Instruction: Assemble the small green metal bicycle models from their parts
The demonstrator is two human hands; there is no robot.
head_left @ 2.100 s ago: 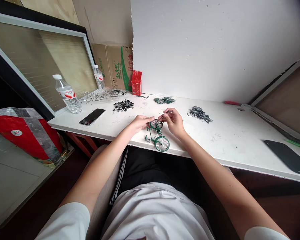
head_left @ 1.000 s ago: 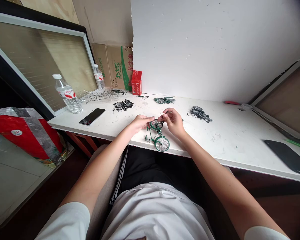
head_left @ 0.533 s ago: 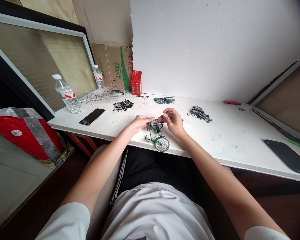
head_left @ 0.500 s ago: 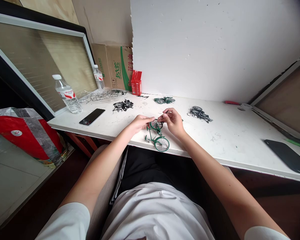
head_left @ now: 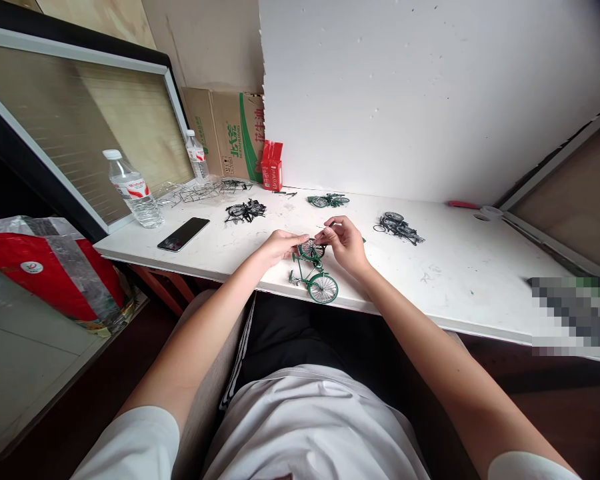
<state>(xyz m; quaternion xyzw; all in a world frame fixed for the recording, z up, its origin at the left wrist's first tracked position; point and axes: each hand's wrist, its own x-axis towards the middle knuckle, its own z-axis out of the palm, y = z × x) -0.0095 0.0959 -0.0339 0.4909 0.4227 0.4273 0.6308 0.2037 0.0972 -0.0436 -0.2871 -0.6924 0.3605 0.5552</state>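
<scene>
A green model bicycle [head_left: 307, 270] is held at the table's front edge, its spoked front wheel [head_left: 323, 288] toward me and its handlebar to the left. My left hand [head_left: 283, 247] is closed on it, thumb and fingers gripping beside the dark far wheel [head_left: 311, 249]. On the other side of that wheel, my right hand [head_left: 346, 243] is pinched, fingertips close to the rim. A small dark bit shows at the right fingertips, too small to name. Part of the far wheel is hidden by the fingers.
On the white table [head_left: 455, 267] lie a black model bicycle [head_left: 246, 211], a green one [head_left: 328, 200], another dark one [head_left: 399, 227] and a phone [head_left: 184, 234]. Water bottles [head_left: 136, 190], a red carton [head_left: 272, 167] and a cardboard box [head_left: 227, 137] stand behind. A blurred patch covers the right edge.
Both hands and the green bicycle stay almost in place; the right fingers shift very slightly. A pixelated patch now covers the dark object at the right edge.
</scene>
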